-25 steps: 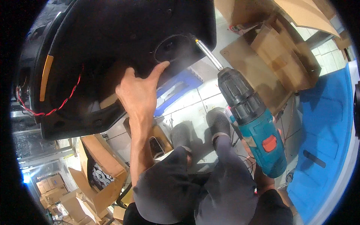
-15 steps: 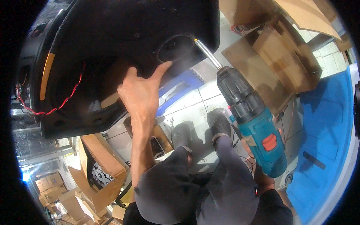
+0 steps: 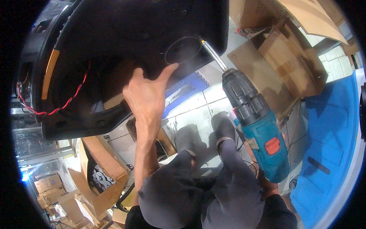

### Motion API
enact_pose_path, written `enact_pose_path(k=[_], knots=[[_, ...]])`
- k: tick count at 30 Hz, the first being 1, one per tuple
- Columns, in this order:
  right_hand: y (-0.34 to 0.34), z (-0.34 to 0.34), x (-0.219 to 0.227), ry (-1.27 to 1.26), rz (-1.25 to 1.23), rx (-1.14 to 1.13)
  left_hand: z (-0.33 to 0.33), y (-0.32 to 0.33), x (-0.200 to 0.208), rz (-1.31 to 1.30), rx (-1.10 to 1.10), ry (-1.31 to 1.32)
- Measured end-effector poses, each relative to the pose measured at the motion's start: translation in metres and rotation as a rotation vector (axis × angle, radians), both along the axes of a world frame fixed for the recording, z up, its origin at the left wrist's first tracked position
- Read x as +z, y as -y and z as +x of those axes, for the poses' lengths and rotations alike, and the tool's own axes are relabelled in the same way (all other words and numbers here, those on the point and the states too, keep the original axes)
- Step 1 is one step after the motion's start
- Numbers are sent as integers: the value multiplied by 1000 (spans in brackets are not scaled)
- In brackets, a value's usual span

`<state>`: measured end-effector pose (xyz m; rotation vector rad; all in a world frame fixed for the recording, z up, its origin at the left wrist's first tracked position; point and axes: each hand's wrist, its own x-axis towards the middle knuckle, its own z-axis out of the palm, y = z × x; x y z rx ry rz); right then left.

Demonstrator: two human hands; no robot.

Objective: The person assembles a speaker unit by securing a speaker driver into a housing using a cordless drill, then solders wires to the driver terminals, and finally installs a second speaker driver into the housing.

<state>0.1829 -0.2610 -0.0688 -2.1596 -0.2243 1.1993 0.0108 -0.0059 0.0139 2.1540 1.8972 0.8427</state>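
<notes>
Nearest: my knees (image 3: 169,200), dark grey trousers, left of the drill's back end. Drill (image 3: 256,131) (teal body, black chuck, red patch) is in my right hand (image 3: 250,150); fingers closed round it, mostly hidden under its body. Long silver bit (image 3: 215,56) runs from the drill's front up-left to the black box (image 3: 118,23); its yellow-marked tip is at the edge of a circular patch (image 3: 183,49) on the box. Can't tell if it touches.

My left hand (image 3: 146,95) is left of the drill, at the box. Thumb and forefinger spread wide, thumb near the circular patch; other fingers hidden, so can't tell if they have hold of the box. Red-and-black twisted wire (image 3: 70,100) on the box, farther left of the drill, beside an orange strip (image 3: 50,74).

Blue panel (image 3: 331,152) with dark slot, right of the drill.

Floor (image 3: 190,112), white tile: grey shoes (image 3: 222,126) left of the drill; blue frame (image 3: 181,95) left of its chuck. Open cardboard box (image 3: 297,57) up-right of the drill's chuck. Open carton (image 3: 105,150), black-and-white patterned contents, well left of the drill; stacked cartons (image 3: 49,187) beyond that.
</notes>
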Motion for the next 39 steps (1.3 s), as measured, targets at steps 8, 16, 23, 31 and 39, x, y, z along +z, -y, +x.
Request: enact_pose_path(k=[8,16,23,31,39], knots=[[-20,-25,26,337,-152,7,-2,-2,-2,51,-4,-39],[-36,-23,37,319,-340,37,-3,-3,-3,68,-28,-48],[-12,-21,18,327,-195,51,-3,-3,-3,52,-20,-32],[-7,-22,16,330,-124,59,-3,-2,-3,45,-21,-40],[-1,-19,13,334,-74,75,-6,-3,-5,89,-44,-65]])
